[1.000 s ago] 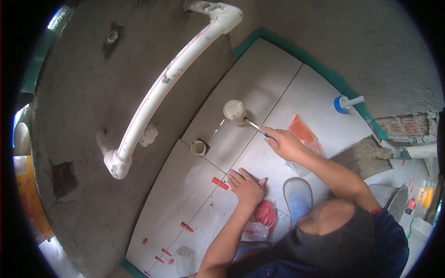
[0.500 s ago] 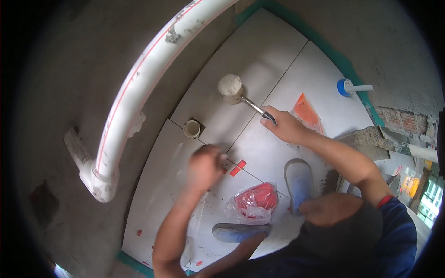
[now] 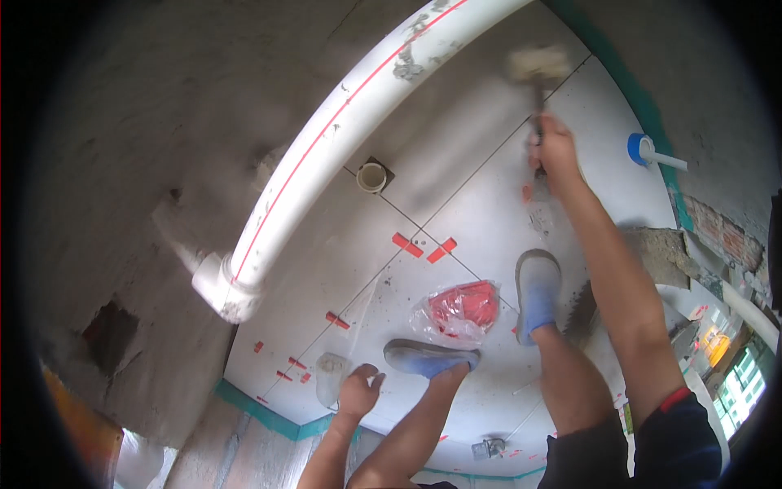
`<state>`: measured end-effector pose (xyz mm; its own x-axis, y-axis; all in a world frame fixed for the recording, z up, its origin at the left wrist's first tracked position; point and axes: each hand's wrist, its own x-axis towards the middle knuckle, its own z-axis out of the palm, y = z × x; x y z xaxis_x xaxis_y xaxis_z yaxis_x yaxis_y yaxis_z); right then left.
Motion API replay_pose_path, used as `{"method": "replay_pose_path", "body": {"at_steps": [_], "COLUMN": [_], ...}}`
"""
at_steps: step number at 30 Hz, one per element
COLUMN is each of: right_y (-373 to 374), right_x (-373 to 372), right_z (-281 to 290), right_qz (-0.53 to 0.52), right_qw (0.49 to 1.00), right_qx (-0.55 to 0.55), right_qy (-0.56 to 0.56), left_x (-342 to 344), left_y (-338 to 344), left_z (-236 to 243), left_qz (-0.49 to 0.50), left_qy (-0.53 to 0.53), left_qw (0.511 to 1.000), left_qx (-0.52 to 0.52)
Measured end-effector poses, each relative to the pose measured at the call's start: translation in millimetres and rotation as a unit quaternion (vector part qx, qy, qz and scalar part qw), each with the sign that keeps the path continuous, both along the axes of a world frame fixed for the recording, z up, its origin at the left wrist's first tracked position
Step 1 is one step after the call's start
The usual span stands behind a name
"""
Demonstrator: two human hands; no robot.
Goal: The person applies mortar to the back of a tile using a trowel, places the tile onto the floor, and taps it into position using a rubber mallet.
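Observation:
My right hand (image 3: 558, 155) is closed round the dark handle of a mallet, whose pale, blurred head (image 3: 538, 63) is raised over white floor tiles (image 3: 464, 155). An orange item (image 3: 526, 192) shows partly beneath that hand. Down at the lower left, my left hand (image 3: 358, 393) holds nothing, its fingers loosely bent and apart, beside a translucent object (image 3: 330, 376) I cannot make out. Red wedges (image 3: 440, 249) sit at the tile joints. A plastic bag of red pieces (image 3: 458, 311) lies between my feet in grey slippers (image 3: 536, 285). A short pipe opening (image 3: 371, 176) pierces the tiles.
A large white pipe with a red stripe (image 3: 326, 138) crosses the upper left along a rough concrete wall (image 3: 138, 228). A blue tape roll with a white tube (image 3: 639, 149) is at the right, near broken brick (image 3: 717, 220) and another white pipe (image 3: 745, 314).
The mallet and my right hand have moved up and to the right. My left hand has left the tile joint and moved lower, toward me. The view has shifted.

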<state>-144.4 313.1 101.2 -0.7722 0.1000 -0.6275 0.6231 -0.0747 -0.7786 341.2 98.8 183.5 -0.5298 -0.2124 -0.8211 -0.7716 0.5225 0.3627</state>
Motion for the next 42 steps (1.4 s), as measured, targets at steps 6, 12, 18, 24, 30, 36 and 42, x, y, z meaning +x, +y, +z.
{"method": "replay_pose_path", "body": {"at_steps": [6,12,18,24,30,36,42], "right_y": [17,104,189,213,223,188,176], "right_x": [71,164,278,335,379,440,461], "right_z": [49,130,196,187,147,91,112], "right_qz": [0.215,0.277,0.275,0.237,0.063,-0.206,-0.256], "right_qw": [0.954,0.91,0.886,0.864,0.871,0.861,0.803], "right_qx": [0.018,0.135,0.227,0.235,0.073,-0.221,-0.322], "right_qy": [-0.21,-0.279,-0.298,-0.377,-0.482,-0.409,-0.431], "left_x": [63,105,144,109,4,-57,-53], "left_y": [43,65,68,66,112,150,227], "left_z": [46,87,71,33,-31,-89,14], "left_qz": [0.066,0.177,0.091,-0.188,-0.203,-0.265,-0.274], "left_qy": [-0.079,-0.173,-0.124,-0.11,0.188,0.205,0.261], "left_qw": [0.993,0.963,0.987,0.976,0.949,0.929,0.921], "left_qx": [0.064,0.108,0.05,-0.022,-0.154,-0.158,0.089]}}
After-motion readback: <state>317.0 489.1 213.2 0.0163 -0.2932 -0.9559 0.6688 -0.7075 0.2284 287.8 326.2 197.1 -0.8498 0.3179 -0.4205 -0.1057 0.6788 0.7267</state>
